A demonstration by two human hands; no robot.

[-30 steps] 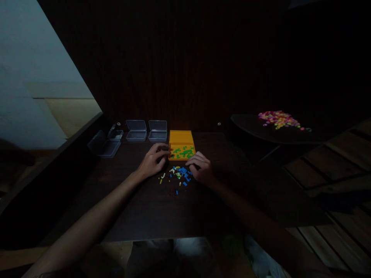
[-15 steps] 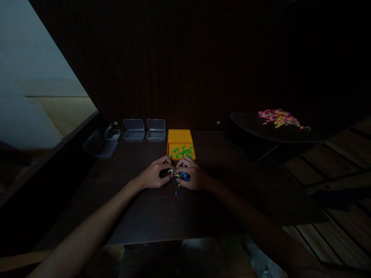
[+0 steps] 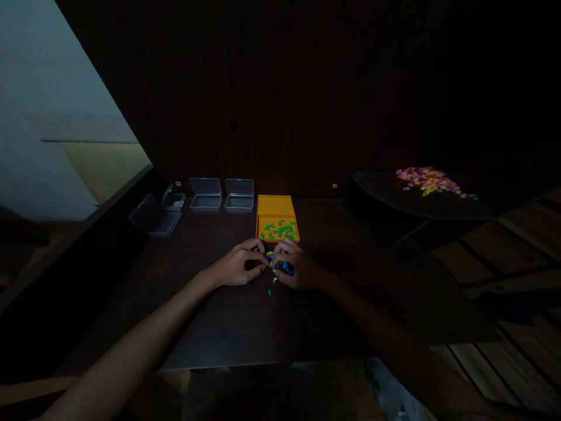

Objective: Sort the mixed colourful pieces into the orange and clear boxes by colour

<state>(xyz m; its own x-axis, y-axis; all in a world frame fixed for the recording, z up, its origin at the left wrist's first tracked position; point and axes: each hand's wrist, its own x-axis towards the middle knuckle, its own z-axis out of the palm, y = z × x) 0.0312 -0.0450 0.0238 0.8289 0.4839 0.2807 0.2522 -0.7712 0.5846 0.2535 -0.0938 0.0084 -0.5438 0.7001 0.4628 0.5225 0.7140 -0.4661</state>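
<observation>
Over the dark table my left hand (image 3: 243, 263) is curled, its thumb and forefinger close together at the small loose pieces; whatever is between the tips is too small to make out. Facing it, my right hand (image 3: 300, 268) arches with bent fingers around a cluster of blue pieces (image 3: 286, 268). Its fingertips nearly meet those of the left hand, and their contents are hidden. Yellow pieces (image 3: 270, 254) show in the gap between the hands. Nearer me lie a few pale pieces (image 3: 274, 279), a single blue piece (image 3: 269, 292) and dim reddish-brown pieces (image 3: 263, 294).
Just beyond my hands stands an open yellow box (image 3: 274, 204) with green pieces (image 3: 283, 230) inside. Open clear plastic boxes (image 3: 205, 203) line the back left. On a dark side shelf (image 3: 377, 190) at the right is a pile of pink and yellow pieces (image 3: 429, 179).
My hands remain close together while their fingers shift among the pieces. Yellow pieces now show between them, and pale pieces near the left fingertips are no longer visible. The view has shifted slightly.
</observation>
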